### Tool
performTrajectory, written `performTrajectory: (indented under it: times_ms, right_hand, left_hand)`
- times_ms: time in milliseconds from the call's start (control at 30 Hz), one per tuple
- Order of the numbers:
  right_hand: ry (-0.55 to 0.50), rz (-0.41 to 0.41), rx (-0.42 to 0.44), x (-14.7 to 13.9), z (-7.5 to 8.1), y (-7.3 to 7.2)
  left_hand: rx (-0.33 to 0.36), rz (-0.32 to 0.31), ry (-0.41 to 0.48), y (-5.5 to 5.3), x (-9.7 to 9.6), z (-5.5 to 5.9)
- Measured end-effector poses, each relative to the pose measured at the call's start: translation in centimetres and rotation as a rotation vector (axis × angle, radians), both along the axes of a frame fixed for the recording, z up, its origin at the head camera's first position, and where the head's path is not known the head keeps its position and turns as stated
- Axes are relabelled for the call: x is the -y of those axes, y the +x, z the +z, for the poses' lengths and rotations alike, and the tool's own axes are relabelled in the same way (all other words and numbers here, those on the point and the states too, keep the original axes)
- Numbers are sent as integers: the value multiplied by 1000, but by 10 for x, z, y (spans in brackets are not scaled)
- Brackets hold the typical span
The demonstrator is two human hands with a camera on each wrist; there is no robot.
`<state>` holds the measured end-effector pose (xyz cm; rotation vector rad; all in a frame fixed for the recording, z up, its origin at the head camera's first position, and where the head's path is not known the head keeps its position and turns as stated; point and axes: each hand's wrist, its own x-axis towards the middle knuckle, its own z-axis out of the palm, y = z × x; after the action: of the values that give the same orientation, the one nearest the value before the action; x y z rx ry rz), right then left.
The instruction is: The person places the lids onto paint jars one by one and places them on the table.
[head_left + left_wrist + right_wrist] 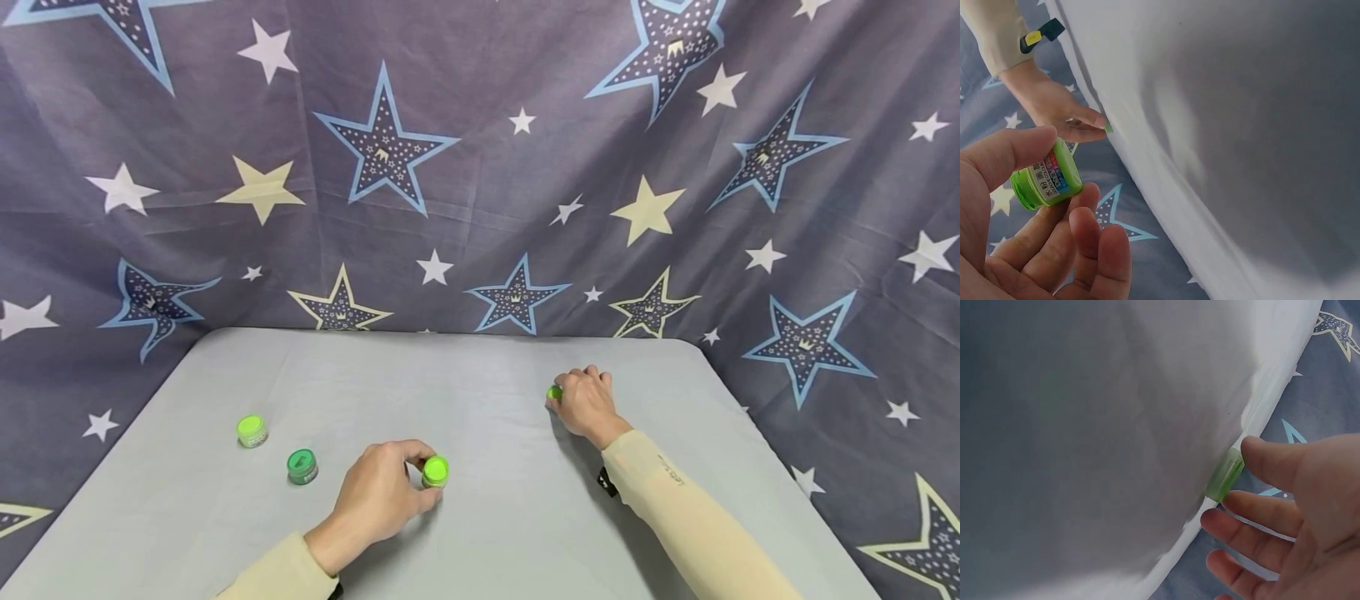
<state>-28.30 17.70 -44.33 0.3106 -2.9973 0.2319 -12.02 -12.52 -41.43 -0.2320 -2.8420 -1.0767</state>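
My left hand (386, 492) pinches a small paint jar with a bright green lid (435, 472) between thumb and fingers, close over the table. In the left wrist view the printed label of this jar (1047, 178) faces the camera, and the other fingers curl loosely below it. Farther back on the right, my right hand (587, 404) holds another small green jar (554, 392), mostly covered by the hand in the head view. The right wrist view shows thumb and index finger at either end of this jar (1225, 475), which is down at the table surface.
On the left of the pale table (480, 550) stand a jar with a light green lid (252, 431) and a jar with a darker green lid (302, 467). A dark curtain with stars (465, 167) hangs behind the table's back edge and along its sides.
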Motion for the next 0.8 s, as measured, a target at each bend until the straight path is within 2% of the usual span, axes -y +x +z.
performTrajectory:
  times_ms: [200,400,800]
  right_hand:
    - [31,-2,22,0,0,-1]
    - [24,0,3,0,1,-1]
    - [-25,27,-37,2,8,13]
  left_hand:
    - [2,4,-2,0,-1,-1]
    - [-4,-8,2,1,-3,0]
    - [-28,1,11,-3,-5,-2]
